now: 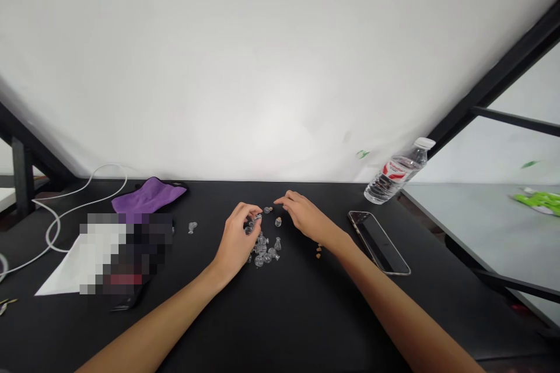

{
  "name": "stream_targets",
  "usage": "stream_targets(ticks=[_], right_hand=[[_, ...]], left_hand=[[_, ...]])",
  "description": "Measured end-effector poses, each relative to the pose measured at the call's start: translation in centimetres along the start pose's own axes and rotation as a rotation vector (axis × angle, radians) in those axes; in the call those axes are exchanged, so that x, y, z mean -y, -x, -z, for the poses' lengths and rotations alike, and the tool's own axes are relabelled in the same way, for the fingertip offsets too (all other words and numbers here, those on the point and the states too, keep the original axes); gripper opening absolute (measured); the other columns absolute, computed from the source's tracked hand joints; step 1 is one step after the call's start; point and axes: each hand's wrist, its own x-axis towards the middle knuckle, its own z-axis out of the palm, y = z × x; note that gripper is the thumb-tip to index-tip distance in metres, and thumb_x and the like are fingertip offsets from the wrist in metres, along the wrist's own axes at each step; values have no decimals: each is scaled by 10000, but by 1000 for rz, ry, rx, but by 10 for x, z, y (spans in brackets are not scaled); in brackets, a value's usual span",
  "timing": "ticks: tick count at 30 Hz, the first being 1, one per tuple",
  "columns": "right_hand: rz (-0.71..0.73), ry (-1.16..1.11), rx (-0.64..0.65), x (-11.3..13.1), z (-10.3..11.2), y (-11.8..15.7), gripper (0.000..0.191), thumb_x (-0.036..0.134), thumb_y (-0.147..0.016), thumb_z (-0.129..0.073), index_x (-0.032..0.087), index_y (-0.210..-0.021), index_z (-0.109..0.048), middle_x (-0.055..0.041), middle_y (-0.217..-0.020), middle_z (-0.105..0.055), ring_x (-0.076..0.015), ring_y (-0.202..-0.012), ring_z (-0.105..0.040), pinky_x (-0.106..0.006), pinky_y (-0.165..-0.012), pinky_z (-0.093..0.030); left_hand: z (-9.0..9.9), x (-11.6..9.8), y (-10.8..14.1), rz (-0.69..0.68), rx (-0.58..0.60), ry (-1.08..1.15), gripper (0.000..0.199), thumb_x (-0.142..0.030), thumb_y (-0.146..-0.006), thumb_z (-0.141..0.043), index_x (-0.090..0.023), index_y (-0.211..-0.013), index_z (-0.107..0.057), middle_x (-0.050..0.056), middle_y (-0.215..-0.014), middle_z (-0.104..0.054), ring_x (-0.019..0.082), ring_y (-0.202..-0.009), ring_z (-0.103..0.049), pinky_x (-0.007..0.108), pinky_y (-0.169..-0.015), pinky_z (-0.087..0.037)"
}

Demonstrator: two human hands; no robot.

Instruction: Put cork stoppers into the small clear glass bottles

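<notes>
My left hand (240,234) pinches a small clear glass bottle (258,218) between thumb and fingers, just above a pile of several tiny glass bottles (261,249). To the right, my right hand (304,214) has its fingers stretched out over the black table (280,315) and holds nothing. Between the hands stands a corked mini bottle (278,222), and another corked one (267,210) lies behind it. Several small corks (319,252) rest beside my right wrist. A lone glass bottle (192,227) lies left of my left hand.
A phone (380,242) and a tilted water bottle (399,172) are on the right. At the left are a purple cloth (149,197), a white sheet (65,271) and a white cable (51,233). A white wall (262,70) rises behind the table.
</notes>
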Motion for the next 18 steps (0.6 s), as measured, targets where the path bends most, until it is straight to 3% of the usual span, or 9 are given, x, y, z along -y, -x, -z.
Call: stream_targets(ticks=[7, 18], right_hand=[[68, -10, 76, -3, -7, -10, 498, -35, -939, -372, 231, -1241, -666, -67, -1015, -580, -215, -951, -575, -347, -883, -498], [113, -109, 87, 0, -3, -12, 534, -30, -943, -366, 271, -1239, -694, -70, -1021, -574, -221, -975, -563, -379, -916, -508]], left_hand=[[-1, 3, 1, 8, 0, 38, 233, -43, -894, -574, -221, -1022, -651, 18, -962, -620, 161, -893, -634, 289, -797, -511], [0, 2, -1, 19, -19, 20, 215, -55, -891, -580, -223, -1004, -655, 12, -940, -627, 164, -875, -638, 294, -776, -498]])
